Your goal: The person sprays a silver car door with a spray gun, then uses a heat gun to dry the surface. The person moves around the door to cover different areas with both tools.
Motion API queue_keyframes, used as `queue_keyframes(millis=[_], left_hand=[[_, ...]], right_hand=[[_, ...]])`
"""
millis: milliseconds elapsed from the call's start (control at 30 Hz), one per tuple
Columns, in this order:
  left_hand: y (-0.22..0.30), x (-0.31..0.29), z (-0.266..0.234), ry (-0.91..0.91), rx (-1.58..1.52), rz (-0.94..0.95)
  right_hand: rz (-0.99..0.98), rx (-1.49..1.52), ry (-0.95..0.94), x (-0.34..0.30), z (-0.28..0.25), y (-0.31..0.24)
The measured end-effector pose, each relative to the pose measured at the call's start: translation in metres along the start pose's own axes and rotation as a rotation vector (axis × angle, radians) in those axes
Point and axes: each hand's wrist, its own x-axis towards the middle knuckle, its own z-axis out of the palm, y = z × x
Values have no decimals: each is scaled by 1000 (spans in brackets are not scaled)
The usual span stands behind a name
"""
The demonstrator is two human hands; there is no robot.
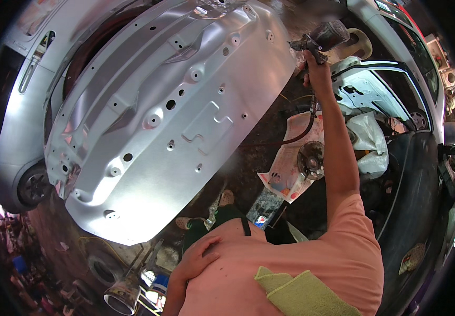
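head view: right hand (316,68) partly hides the spray gun (322,38).

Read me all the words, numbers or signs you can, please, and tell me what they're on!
There are none I can read.
Printed sheet: too small and blurred.
Small blue-and-white item near the shoes: too small.
Spray gun: no marks can be made out.
Silver panel: no writing shows.
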Motion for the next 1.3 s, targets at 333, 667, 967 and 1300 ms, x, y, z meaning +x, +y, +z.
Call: queue_keyframes(millis=[333,667,967,1300], left_hand=[[9,0,-1,15,-63,-2],[3,1,-3,1,-31,13],[9,10,-4,-80,40,16],[7,-4,-5,-45,43,50]], right_hand=[[146,-33,243,22,-47,53],[256,-29,242,-14,-60,63],[196,133,-113,-132,-20,-37],[194,-32,86,-118,-55,6]])
